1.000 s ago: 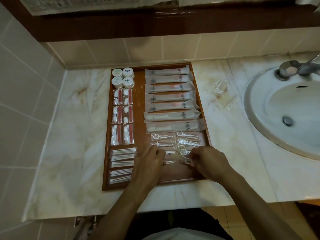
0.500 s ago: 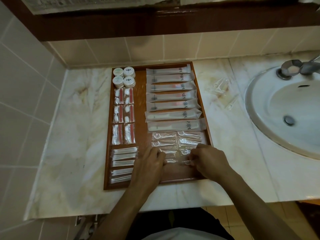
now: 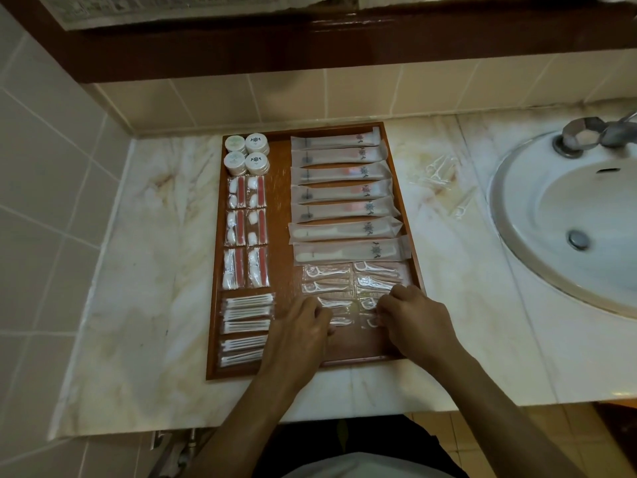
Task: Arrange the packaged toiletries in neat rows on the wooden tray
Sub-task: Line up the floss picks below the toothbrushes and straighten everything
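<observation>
A wooden tray lies on the marble counter. Several long toothbrush packets fill its right column. Small round white jars, red-and-white packets and cotton swab packets run down the left column. Clear floss pick packets sit in two columns near the tray's front right. My left hand and my right hand rest curled on the lowest floss pick packets, fingertips pinching their edges. The packets under my hands are partly hidden.
More loose floss pick packets lie on the counter right of the tray. A white sink with a metal tap is at far right. Tiled wall stands behind and to the left.
Both hands have shifted slightly up the tray over the lowest floss pick packets. The rest of the tray's contents have not moved.
</observation>
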